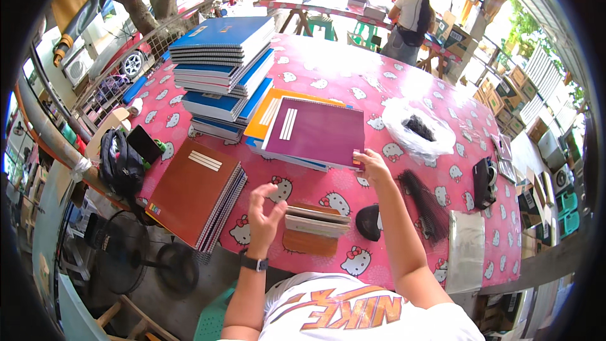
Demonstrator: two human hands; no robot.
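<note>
A purple notebook (319, 127) lies on top of an orange notebook (268, 110) and a blue one beneath, in the middle of the table. My right hand (374, 165) has its fingers closed on the purple notebook's near right corner. Over the near part of the table, my left hand (265, 218) is held with fingers apart and nothing in it. It is between a stack of brown spiral notebooks (192, 192) and a wooden block with upright slats (315, 230). A black rounded object (368, 222) sits by my right forearm.
Tall stacked blue spiral notebooks (221, 35) stand at the far left. To the right are a white plastic bag (445, 129) with black contents, a bundle of thin black strands (424, 205), clear plastic sleeves (466, 249) and a black pouch (485, 183). A person (410, 19) stands at a farther table.
</note>
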